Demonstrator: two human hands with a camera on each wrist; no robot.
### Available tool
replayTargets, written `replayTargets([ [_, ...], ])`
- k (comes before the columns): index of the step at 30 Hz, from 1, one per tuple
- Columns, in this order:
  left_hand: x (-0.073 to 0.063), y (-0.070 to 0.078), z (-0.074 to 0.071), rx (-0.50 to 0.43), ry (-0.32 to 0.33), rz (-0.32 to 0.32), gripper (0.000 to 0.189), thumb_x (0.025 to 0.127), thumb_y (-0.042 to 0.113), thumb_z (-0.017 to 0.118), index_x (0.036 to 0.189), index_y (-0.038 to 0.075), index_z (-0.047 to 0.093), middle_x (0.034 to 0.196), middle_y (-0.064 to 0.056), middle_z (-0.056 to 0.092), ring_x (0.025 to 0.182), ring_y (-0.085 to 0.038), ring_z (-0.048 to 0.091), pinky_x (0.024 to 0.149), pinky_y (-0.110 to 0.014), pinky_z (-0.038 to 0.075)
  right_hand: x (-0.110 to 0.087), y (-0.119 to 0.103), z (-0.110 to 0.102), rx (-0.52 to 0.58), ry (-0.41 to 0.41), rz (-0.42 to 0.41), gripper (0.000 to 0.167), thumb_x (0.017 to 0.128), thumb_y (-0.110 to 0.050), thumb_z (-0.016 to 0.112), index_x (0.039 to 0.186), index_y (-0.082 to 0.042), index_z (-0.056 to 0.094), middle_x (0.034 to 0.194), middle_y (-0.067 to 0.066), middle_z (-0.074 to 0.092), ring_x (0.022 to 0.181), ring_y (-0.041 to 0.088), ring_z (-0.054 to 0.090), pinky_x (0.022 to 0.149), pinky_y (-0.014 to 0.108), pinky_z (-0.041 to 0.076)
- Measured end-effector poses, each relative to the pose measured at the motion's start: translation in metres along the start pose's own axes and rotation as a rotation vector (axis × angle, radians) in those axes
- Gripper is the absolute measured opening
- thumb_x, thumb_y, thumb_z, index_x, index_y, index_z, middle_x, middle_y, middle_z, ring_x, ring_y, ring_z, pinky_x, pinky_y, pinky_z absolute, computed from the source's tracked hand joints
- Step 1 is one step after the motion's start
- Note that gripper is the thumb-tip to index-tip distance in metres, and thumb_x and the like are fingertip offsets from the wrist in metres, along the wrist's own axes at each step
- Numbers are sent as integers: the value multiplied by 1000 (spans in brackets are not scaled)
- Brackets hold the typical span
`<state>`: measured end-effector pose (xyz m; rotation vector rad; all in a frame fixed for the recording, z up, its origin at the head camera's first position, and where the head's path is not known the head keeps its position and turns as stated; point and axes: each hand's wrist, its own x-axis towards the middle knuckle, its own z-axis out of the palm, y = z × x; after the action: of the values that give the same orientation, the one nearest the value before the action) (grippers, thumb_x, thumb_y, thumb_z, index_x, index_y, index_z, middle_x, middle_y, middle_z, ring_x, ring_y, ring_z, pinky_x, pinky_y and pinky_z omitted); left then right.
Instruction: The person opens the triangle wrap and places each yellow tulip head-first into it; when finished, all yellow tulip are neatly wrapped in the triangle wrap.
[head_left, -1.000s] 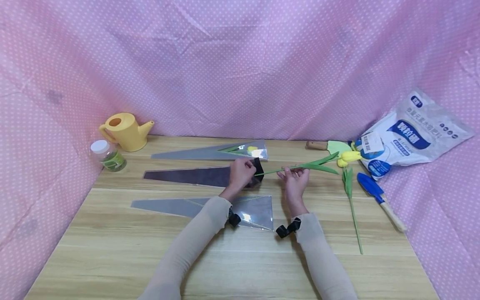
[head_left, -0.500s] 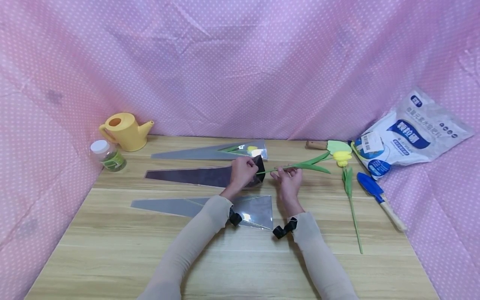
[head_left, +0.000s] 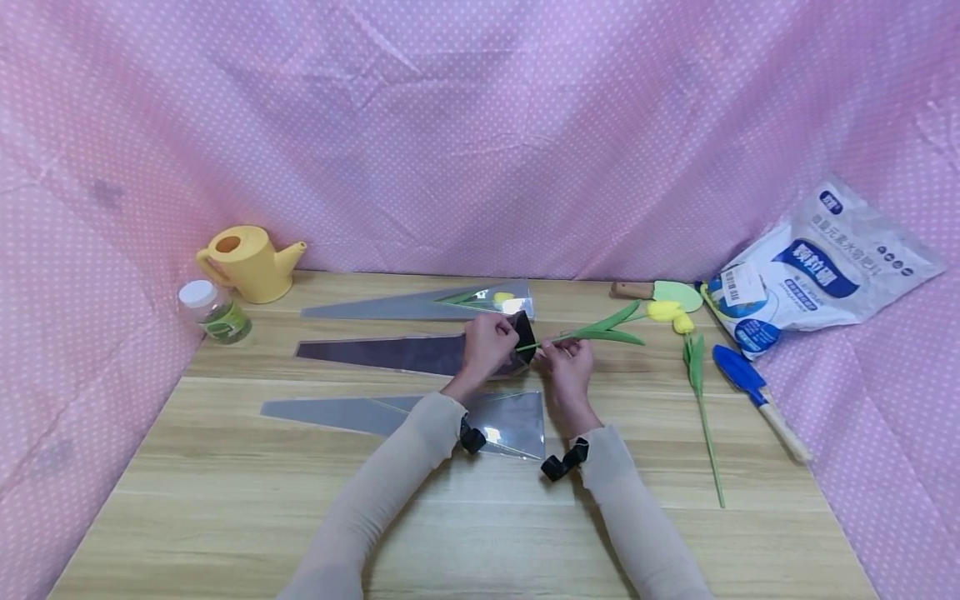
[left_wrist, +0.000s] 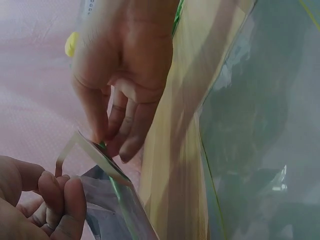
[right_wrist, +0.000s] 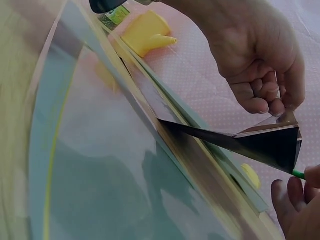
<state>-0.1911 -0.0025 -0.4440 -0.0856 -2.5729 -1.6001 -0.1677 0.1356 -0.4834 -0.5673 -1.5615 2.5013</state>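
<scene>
My left hand (head_left: 487,343) pinches the upper edge of a dark flower sleeve (head_left: 390,353), a long tapering bag whose wide mouth is spread at the right. With its fingertips my right hand (head_left: 572,367) pinches the green stem of a yellow tulip (head_left: 663,311). The stem's lower part runs into the sleeve's mouth; in the left wrist view the green stem (left_wrist: 120,195) shows through the film. Both leaves and the bloom lie outside, to the right. A second tulip (head_left: 703,408) lies on the table at right, its bloom beside the held one.
Behind lies a clear sleeve (head_left: 375,308) with a tulip inside; in front lies another clear sleeve (head_left: 480,425). A yellow watering can (head_left: 258,265) and a jar (head_left: 217,312) stand at left. At right are a green trowel (head_left: 675,293), a blue trowel (head_left: 742,371) and a fertilizer bag (head_left: 825,267).
My right hand has moved left with the tulip, and more of its stem is inside the dark sleeve. The left hand and the sleeve have shifted slightly right.
</scene>
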Motion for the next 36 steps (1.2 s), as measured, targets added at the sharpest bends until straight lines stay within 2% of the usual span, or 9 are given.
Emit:
replayTargets([
  [3, 0, -1, 0, 10, 1, 5, 15, 83, 4, 61, 72, 2, 71, 59, -13, 70, 35, -3, 54, 40, -22, 50, 0, -1, -1, -8, -18, 29, 44, 95, -2, 62, 131, 1, 37, 105, 2, 55, 74, 13, 65, 81, 34, 61],
  [7, 0, -2, -1, 18, 9, 4, 15, 83, 3, 61, 72, 2, 71, 59, -13, 70, 34, -4, 53, 40, -22, 49, 0, -7, -6, 6, -38, 42, 38, 101, -14, 56, 134, -2, 40, 114, 7, 55, 80, 11, 65, 87, 34, 60],
  [12, 0, -4, -2, 17, -1, -13, 15, 83, 2, 60, 72, 2, 71, 61, -14, 70, 35, -4, 54, 41, -22, 50, 4, -19, -15, 31, 1, -30, 37, 104, -24, 53, 135, -4, 48, 104, 2, 56, 83, 8, 61, 78, 23, 60],
  [17, 1, -6, -4, 21, -9, -18, 16, 84, 3, 60, 73, 2, 71, 61, -13, 71, 36, -7, 56, 41, -23, 51, 9, -29, -27, 62, 58, -58, 27, 104, -23, 52, 128, -11, 54, 95, -5, 59, 80, 7, 63, 68, 18, 58],
  [21, 1, -6, -4, 31, -10, -6, 16, 85, 3, 60, 73, 4, 71, 60, -11, 70, 37, -8, 58, 43, -24, 51, 11, -34, -33, 96, 82, -66, 19, 104, -20, 53, 120, -9, 54, 89, -3, 62, 75, 9, 66, 64, 19, 59],
  [27, 0, -5, -3, 40, -11, 2, 15, 84, 4, 60, 72, 5, 70, 57, -10, 68, 37, -7, 57, 43, -23, 50, 11, -35, -35, 152, 76, -36, 6, 102, -15, 55, 102, -10, 52, 85, -1, 64, 71, 12, 69, 64, 23, 61],
  [31, 0, -4, -3, 40, -10, 8, 15, 84, 4, 60, 72, 5, 69, 57, -11, 68, 37, -6, 55, 42, -22, 48, 11, -35, -35, 176, 64, -12, 6, 102, -14, 56, 101, -9, 54, 85, -1, 65, 70, 13, 70, 61, 24, 60],
  [36, 0, -2, -4, 46, -5, 22, 16, 85, 4, 60, 72, 5, 69, 57, -11, 69, 36, -6, 55, 42, -22, 48, 11, -36, -35, 147, 52, -5, 6, 101, -16, 59, 100, -10, 57, 85, -3, 69, 70, 11, 71, 57, 24, 60],
])
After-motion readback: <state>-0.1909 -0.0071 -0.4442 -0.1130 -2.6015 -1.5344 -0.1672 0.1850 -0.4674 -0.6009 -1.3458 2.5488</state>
